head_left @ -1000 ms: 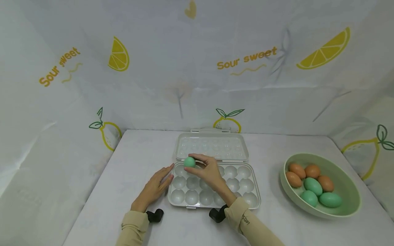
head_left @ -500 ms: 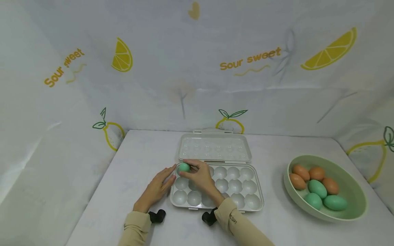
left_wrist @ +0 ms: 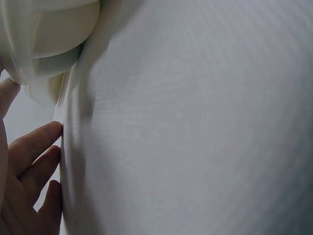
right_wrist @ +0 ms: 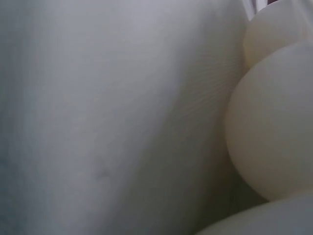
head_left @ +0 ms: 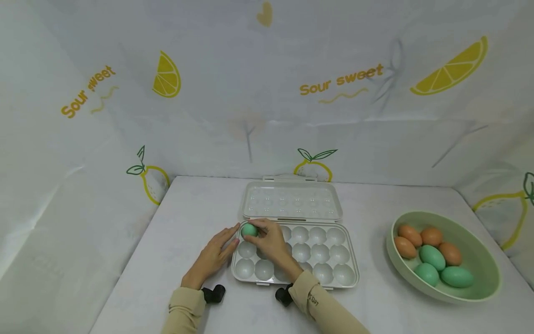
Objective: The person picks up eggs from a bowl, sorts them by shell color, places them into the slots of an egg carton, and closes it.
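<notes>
A clear plastic egg carton (head_left: 338, 273) lies open on the white table, its lid (head_left: 293, 200) folded back. My right hand (head_left: 267, 237) pinches a green egg (head_left: 249, 229) over the carton's far left cup. My left hand (head_left: 212, 254) lies flat on the table with straight fingers touching the carton's left edge. In the left wrist view, fingers (left_wrist: 29, 152) rest beside the carton's wall (left_wrist: 44, 44). The right wrist view shows only blurred carton cups (right_wrist: 274, 122).
A pale green bowl (head_left: 479, 283) at the right holds several orange and green eggs (head_left: 429, 255). A printed lemon-pattern cloth backdrop (head_left: 267, 93) closes in the table on three sides. Bare tabletop lies between carton and bowl.
My right hand moved the green egg left and down, from above the carton's hinge to its far left cup. The left hand stayed at the carton's edge.
</notes>
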`<state>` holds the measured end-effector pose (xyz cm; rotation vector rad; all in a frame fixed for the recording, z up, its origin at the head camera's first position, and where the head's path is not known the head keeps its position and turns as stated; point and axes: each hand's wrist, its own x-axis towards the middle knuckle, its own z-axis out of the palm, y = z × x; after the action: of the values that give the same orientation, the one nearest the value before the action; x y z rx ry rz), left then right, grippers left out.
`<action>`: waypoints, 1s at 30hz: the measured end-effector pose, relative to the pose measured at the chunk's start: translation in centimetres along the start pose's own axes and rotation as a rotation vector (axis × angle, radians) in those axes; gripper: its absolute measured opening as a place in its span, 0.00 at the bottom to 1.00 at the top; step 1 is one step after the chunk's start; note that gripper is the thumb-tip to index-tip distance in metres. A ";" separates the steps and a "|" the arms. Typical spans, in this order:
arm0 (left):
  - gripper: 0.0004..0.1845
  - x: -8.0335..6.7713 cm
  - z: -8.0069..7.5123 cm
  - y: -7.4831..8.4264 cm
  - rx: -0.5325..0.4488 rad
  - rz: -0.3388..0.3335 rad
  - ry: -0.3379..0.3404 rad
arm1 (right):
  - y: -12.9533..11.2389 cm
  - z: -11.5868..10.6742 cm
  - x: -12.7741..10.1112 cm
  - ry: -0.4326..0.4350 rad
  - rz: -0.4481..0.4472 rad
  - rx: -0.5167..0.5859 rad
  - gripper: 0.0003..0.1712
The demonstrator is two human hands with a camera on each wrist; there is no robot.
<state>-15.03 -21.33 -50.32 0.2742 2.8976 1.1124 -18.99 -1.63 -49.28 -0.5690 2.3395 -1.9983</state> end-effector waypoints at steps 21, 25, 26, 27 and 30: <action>0.28 0.2 0.4 0.0 0.000 -0.009 -0.007 | 0.0 -0.2 -0.3 0.043 -0.017 -0.093 0.26; 0.28 0.0 0.4 -0.1 -0.002 0.003 -0.003 | -0.2 -0.4 -0.6 0.066 0.028 -0.026 0.27; 0.28 0.0 0.3 -0.1 0.000 0.003 -0.002 | -0.3 -0.5 -0.6 0.073 0.043 -0.007 0.27; 0.28 0.0 0.3 -0.2 0.002 0.002 -0.001 | -0.5 -0.6 -0.7 0.080 0.053 0.008 0.27; 0.28 -0.1 0.2 -0.4 0.008 -0.003 0.001 | -1.2 -1.2 -0.9 0.092 0.100 0.046 0.28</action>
<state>-15.01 -21.46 -50.73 0.2696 2.9032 1.1015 -18.09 -0.33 -48.11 -0.3583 2.3144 -2.0703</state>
